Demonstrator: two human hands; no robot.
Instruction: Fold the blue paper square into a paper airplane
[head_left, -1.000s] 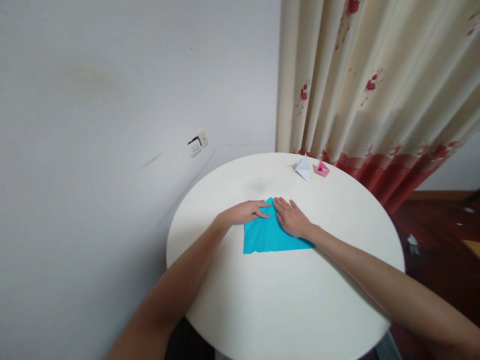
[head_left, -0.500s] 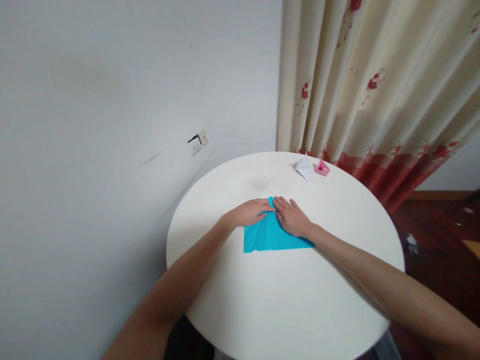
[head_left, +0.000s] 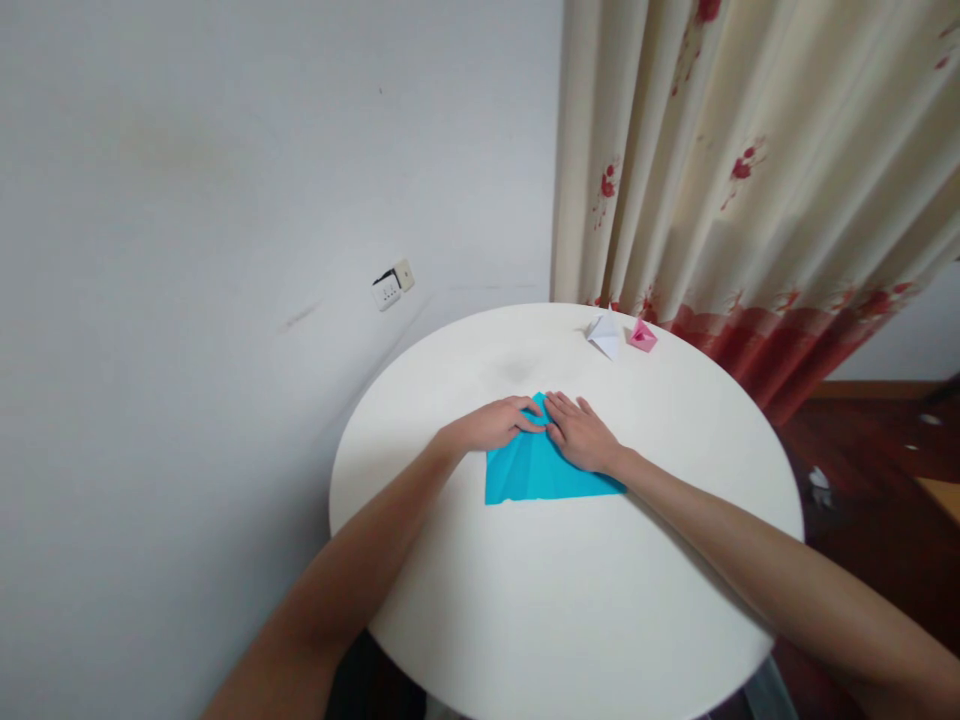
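A folded blue paper [head_left: 536, 472] lies flat on the round white table [head_left: 570, 590], its point toward the far side. My left hand [head_left: 495, 424] presses flat on the paper's upper left edge. My right hand [head_left: 581, 435] lies flat on the upper right part, fingers toward the tip. The fingertips of both hands meet near the paper's top point. Neither hand lifts the paper off the table.
A small white folded paper figure [head_left: 604, 334] and a pink one [head_left: 643, 336] sit at the table's far edge. A flowered curtain [head_left: 750, 170] hangs behind. A wall socket [head_left: 393, 287] is on the white wall to the left. Dark wooden floor [head_left: 877, 450] shows on the right.
My left fingers have slid slightly toward the paper's top point, closer to my right fingers. The paper stays in place.
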